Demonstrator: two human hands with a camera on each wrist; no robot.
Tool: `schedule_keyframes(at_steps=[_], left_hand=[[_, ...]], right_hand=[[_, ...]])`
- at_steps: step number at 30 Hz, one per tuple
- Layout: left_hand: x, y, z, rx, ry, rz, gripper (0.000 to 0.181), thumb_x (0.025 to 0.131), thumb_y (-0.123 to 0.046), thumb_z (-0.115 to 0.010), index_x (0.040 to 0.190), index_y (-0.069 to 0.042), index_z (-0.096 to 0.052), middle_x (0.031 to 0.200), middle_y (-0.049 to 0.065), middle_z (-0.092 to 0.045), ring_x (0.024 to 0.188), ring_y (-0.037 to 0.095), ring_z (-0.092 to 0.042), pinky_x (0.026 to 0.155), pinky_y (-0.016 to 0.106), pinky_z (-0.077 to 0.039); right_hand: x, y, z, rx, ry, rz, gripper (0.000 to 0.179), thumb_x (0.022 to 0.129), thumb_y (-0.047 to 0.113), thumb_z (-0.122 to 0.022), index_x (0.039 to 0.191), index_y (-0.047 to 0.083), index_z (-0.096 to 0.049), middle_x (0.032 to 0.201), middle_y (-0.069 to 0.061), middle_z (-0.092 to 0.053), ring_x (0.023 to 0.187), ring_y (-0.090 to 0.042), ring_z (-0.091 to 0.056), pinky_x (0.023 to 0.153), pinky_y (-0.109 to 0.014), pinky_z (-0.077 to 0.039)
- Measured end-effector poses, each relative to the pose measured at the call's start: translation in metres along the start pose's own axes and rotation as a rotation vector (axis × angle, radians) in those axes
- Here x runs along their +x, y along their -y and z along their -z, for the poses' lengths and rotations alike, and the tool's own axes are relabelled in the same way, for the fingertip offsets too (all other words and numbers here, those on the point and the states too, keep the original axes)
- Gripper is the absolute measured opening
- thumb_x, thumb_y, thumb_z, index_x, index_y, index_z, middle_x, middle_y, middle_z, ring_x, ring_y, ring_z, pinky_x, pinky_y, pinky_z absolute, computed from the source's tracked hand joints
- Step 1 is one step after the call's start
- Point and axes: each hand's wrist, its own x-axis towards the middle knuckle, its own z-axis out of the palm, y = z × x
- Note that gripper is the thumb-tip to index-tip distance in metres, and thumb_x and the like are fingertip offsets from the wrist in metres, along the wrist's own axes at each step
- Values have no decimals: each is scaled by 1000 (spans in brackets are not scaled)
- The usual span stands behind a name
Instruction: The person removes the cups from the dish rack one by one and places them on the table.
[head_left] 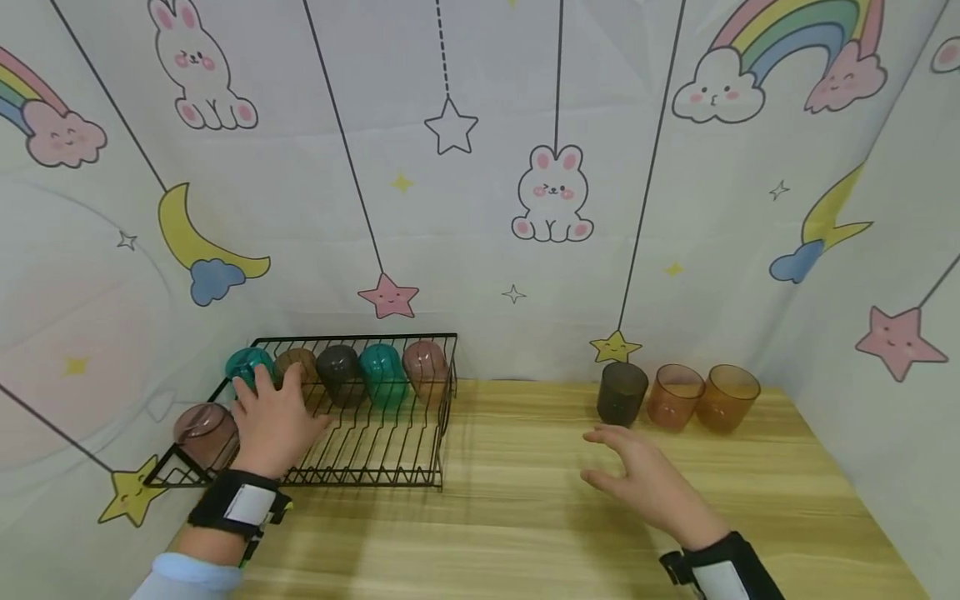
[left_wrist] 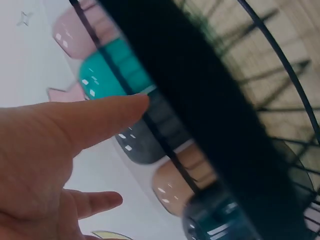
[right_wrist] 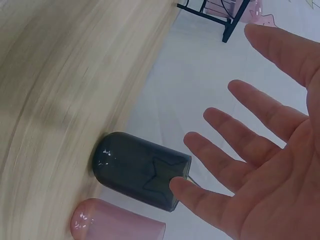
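A black wire rack (head_left: 352, 337) holds several upside-down cups. My left hand (head_left: 273, 425) is over its left part, fingers spread, nearest a teal cup (head_left: 249, 363) in the back corner; whether it touches that cup I cannot tell. Along the back row sit a brown cup (head_left: 297, 362), a dark grey cup (head_left: 341, 377), a second teal cup (head_left: 384, 377) and a pink cup (head_left: 425, 373). Another pink cup (head_left: 202, 432) lies front left. My right hand (head_left: 648, 487), empty with fingers apart, hovers just in front of an upright dark grey cup (head_left: 622, 396).
Beside that grey cup on the wooden table (head_left: 510, 517) stand a pinkish cup (head_left: 675, 398) and an amber cup (head_left: 728, 400). A cloth printed with rabbits and stars (head_left: 480, 208) hangs behind and along both sides.
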Motion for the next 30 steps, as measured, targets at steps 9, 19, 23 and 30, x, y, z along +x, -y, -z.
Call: schedule_keyframes(at_steps=[9, 19, 23, 30], left_hand=[[3, 14, 3, 44, 119, 81, 90, 70, -25, -77, 141, 3, -30, 139, 46, -11, 124, 71, -6, 90, 81, -16], [3, 23, -1, 56, 229, 116, 79, 76, -15, -72, 138, 8, -29, 132, 47, -17, 116, 72, -16, 82, 77, -32], [4, 26, -1, 51, 233, 94, 76, 79, -10, -68, 139, 10, -25, 128, 48, -20, 111, 71, -22, 73, 73, -40], [7, 31, -5, 67, 181, 64, 74, 77, -3, -67, 137, 14, -27, 117, 50, -23, 102, 68, -29, 64, 67, -44]], right_hand=[[-2, 5, -1, -8, 11, -8, 50, 80, 44, -70, 123, 21, -59, 134, -4, -54, 126, -25, -48, 102, -47, -42], [0, 10, -1, 10, -66, 27, 42, 82, 44, -68, 119, 26, -60, 126, 3, -59, 119, -19, -55, 98, -43, -46], [1, 11, -2, 25, -72, 32, 40, 82, 43, -68, 118, 26, -61, 124, 5, -60, 118, -17, -55, 98, -42, -46], [1, 14, -4, 31, -62, 36, 39, 81, 37, -71, 117, 25, -62, 123, 6, -61, 118, -16, -55, 98, -42, -46]])
